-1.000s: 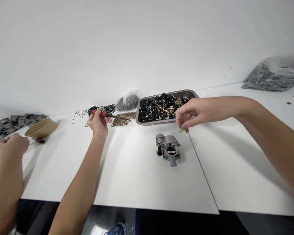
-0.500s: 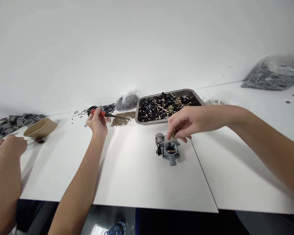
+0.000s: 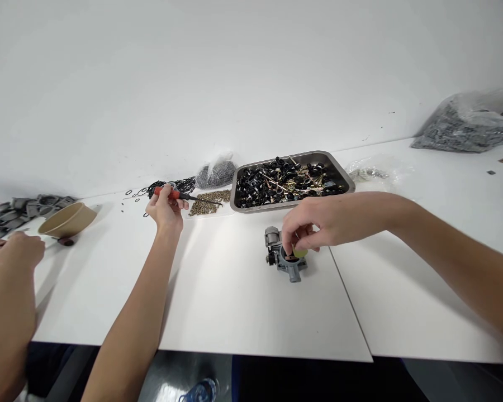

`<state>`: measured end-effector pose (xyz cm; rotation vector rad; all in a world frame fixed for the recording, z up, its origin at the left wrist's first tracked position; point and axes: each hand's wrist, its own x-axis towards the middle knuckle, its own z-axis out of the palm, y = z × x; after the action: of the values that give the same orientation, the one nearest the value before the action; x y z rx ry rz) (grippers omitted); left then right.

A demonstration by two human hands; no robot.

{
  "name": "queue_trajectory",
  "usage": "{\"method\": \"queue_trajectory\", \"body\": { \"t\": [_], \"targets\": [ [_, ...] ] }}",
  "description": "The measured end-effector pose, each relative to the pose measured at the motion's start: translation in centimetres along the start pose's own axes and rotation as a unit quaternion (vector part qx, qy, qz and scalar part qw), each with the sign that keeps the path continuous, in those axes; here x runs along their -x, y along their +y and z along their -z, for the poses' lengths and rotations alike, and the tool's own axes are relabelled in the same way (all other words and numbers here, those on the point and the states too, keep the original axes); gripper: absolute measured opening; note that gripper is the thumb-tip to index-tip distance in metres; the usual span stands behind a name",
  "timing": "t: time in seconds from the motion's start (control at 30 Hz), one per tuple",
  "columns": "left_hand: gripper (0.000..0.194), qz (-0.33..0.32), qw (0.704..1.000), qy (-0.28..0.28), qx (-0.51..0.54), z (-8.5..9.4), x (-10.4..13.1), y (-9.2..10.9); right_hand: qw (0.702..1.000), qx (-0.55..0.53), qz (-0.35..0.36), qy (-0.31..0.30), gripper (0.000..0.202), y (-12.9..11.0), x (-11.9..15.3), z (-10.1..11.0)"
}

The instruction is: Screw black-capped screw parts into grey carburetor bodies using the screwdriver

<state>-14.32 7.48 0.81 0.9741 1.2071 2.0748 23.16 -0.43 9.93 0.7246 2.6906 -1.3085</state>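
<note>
My left hand (image 3: 166,211) is closed around the red handle of a screwdriver (image 3: 174,194). Its dark shaft points right, over a pile of small brass screws (image 3: 205,207). On the white table, a grey metal carburetor body (image 3: 292,272) lies with its round bore facing up. Across the bore runs a copper-coloured shaft (image 3: 292,258). Right above it, my right hand (image 3: 312,223) pinches a thin yellow throttle plate (image 3: 300,253) at the bore's rim. My fingers cover part of the plate and the back of the body.
Behind the carburetor stands a metal tray (image 3: 347,180) of black and brass parts. Bagged parts (image 3: 218,170) and black rubber rings (image 3: 186,184) lie along the wall. A tan bowl (image 3: 67,220) stands left, near another person's hands (image 3: 19,251). A large plastic bag (image 3: 465,125) sits far right.
My right hand has lowered slightly toward me, bringing the yellow throttle plate down to the bore. My left hand stays put with the screwdriver.
</note>
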Motion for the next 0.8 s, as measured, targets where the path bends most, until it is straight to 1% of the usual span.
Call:
{"method": "queue_trajectory", "body": {
  "t": [0.07, 0.13, 0.23, 0.47, 0.53, 0.63, 0.7, 0.8],
  "targets": [
    [0.031, 0.001, 1.0, 0.001, 0.0, 0.0, 0.0, 0.0, 1.0, 0.023, -0.007, 0.007, 0.024, -0.2, 0.2, -0.2],
    [0.031, 0.002, 1.0, 0.002, 0.0, 0.0, 0.0, 0.0, 0.999, 0.039, -0.018, 0.033, 0.027, -0.4, 0.4, -0.3],
    [0.031, -0.001, 1.0, 0.0, 0.001, 0.0, 0.0, 0.0, 0.997, 0.038, -0.033, 0.055, 0.03, -0.6, 0.4, -0.6],
    [0.028, -0.001, 1.0, -0.004, 0.001, 0.0, 0.0, 0.0, 0.995, 0.025, 0.005, 0.091, 0.032, -0.3, -0.6, -1.4],
    [0.027, -0.003, 1.0, -0.003, 0.004, 0.0, 0.0, 0.0, 0.996, 0.018, -0.006, 0.09, 0.031, -0.3, -0.6, -1.2],
    [0.027, -0.004, 1.0, -0.001, 0.008, 0.0, 0.0, 0.0, 0.997, -0.001, -0.026, 0.071, 0.027, -0.3, -0.5, -0.7],
    [0.029, -0.003, 1.0, 0.0, 0.005, 0.0, -0.1, -0.1, 0.998, -0.007, -0.024, 0.062, 0.023, -0.2, -0.5, -0.5],
    [0.032, -0.002, 1.0, -0.002, -0.003, 0.1, -0.2, -0.1, 0.998, 0.001, -0.014, 0.065, 0.019, -0.2, -0.6, -0.6]
  ]
}}
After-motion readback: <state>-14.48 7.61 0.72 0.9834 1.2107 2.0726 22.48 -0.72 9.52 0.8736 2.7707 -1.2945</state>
